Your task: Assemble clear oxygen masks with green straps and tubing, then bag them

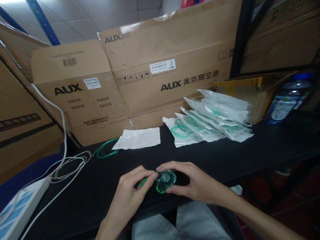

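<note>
I have my right hand (193,178) gripping a green mask (167,179), my left hand (133,186) pinching its edge; beyond them, packets (212,121) cover the desk (220,156).

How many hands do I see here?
2: the left hand pinches at the left edge of a clear green piece; the right hand holds its right side. No other hand shows.

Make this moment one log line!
right hand: holding green mask | left hand: pinching at mask's edge | table: green tubing, white packets
</note>
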A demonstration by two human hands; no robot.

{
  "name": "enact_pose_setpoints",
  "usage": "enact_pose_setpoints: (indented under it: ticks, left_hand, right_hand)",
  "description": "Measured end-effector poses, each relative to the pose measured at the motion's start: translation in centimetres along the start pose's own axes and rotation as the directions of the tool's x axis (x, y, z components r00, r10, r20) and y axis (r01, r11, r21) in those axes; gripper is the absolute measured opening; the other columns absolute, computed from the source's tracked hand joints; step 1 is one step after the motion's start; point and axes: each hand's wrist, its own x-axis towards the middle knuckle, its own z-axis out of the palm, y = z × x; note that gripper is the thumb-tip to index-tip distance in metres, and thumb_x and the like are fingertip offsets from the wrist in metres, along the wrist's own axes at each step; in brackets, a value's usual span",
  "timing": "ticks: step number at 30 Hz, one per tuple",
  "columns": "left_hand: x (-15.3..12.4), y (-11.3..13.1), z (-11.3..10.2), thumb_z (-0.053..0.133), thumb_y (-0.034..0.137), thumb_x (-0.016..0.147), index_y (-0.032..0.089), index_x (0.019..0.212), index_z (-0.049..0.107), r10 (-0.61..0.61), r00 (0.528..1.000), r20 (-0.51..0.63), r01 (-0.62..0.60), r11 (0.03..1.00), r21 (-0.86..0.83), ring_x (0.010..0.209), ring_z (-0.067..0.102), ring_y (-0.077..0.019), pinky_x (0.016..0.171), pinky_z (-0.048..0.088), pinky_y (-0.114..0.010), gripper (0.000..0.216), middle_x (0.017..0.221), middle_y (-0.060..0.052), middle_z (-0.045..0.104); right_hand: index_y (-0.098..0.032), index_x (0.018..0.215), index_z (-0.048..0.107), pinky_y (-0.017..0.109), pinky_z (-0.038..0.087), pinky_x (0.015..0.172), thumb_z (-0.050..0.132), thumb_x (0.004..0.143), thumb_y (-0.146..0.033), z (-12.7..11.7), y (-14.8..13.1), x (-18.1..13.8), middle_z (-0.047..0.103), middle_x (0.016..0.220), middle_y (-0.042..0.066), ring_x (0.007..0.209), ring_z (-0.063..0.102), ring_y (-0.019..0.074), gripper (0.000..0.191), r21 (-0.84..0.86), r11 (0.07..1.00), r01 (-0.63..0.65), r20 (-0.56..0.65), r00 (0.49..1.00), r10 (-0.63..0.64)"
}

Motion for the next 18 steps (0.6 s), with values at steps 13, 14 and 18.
enact_pose_setpoints:
  ticks: [13,14,18]
  left_hand:
    - [0.2,0.6,-0.1,0.059,0.026,0.098,0.019,0.088,0.076,0.033,0.999,-0.013,-0.032,0.998,0.058,0.067,0.062,-0.0135,0.063,0.045,-0.022,0.021,0.075,-0.001,0.067]
    - [0.2,0.6,-0.1,0.059,0.026,0.098,0.019,0.090,0.077,0.027,1.000,-0.007,-0.027,0.998,0.054,0.067,0.063,-0.0136,0.063,0.045,-0.022,0.021,0.076,-0.001,0.068]
    - [0.2,0.6,-0.1,0.059,0.023,0.096,0.019,0.101,0.078,0.023,1.000,0.005,-0.023,0.998,0.050,0.067,0.063,-0.0134,0.061,0.046,-0.022,0.020,0.078,-0.001,0.069]
  right_hand:
    - [-0.027,0.132,0.063,0.039,0.045,0.112,0.069,0.087,-0.004,0.7,2.0,-0.4,0.060,0.143,0.008,0.132,0.055,0.0205,0.052,-0.159,0.975,0.154,0.021,0.988,-0.153]
    - [-0.027,0.133,0.063,0.039,0.045,0.112,0.068,0.087,-0.003,0.7,2.0,-0.5,0.059,0.143,0.008,0.133,0.054,0.0204,0.052,-0.171,0.972,0.163,0.022,0.987,-0.161]
    - [-0.027,0.133,0.063,0.039,0.047,0.111,0.067,0.088,-0.004,0.8,2.2,-0.5,0.059,0.143,0.009,0.132,0.056,0.0209,0.051,-0.187,0.968,0.166,0.007,0.986,-0.168]
